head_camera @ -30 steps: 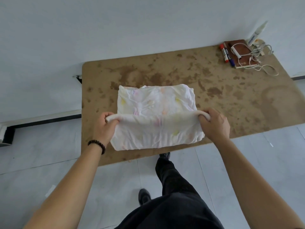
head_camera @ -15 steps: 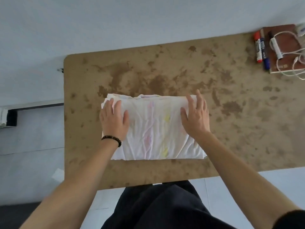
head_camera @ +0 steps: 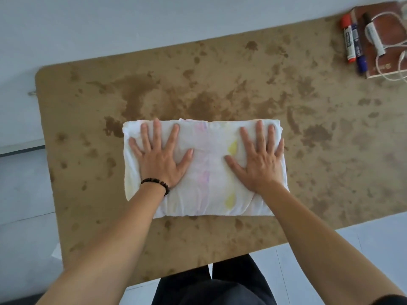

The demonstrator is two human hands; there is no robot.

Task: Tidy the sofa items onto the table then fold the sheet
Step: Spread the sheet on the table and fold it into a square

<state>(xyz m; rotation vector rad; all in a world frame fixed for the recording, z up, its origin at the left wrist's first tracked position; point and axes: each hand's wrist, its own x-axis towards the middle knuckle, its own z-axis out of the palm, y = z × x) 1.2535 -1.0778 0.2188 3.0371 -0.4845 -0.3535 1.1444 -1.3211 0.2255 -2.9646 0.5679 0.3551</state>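
A white sheet (head_camera: 209, 172) with faint pink and yellow marks lies folded into a thick rectangle on the stained brown table (head_camera: 220, 84). My left hand (head_camera: 159, 157), with a dark bead bracelet at the wrist, lies flat on the sheet's left half, fingers spread. My right hand (head_camera: 258, 157) lies flat on the right half, fingers spread too. Neither hand grips the cloth. At the table's far right corner are a brown notebook (head_camera: 383, 40), a red marker (head_camera: 348, 38), a blue marker (head_camera: 357, 47), a white pen (head_camera: 374, 36) and a white cable (head_camera: 396, 56).
The table's near edge (head_camera: 198, 269) runs just in front of my dark trousers (head_camera: 211, 287). A pale wall lies beyond the table's far edge. Grey floor tiles show to the left and right of the table.
A second ago both hands held the sheet's near edge lifted. They carried it over to the far side, and now both palms lie flat and spread on the folded sheet.
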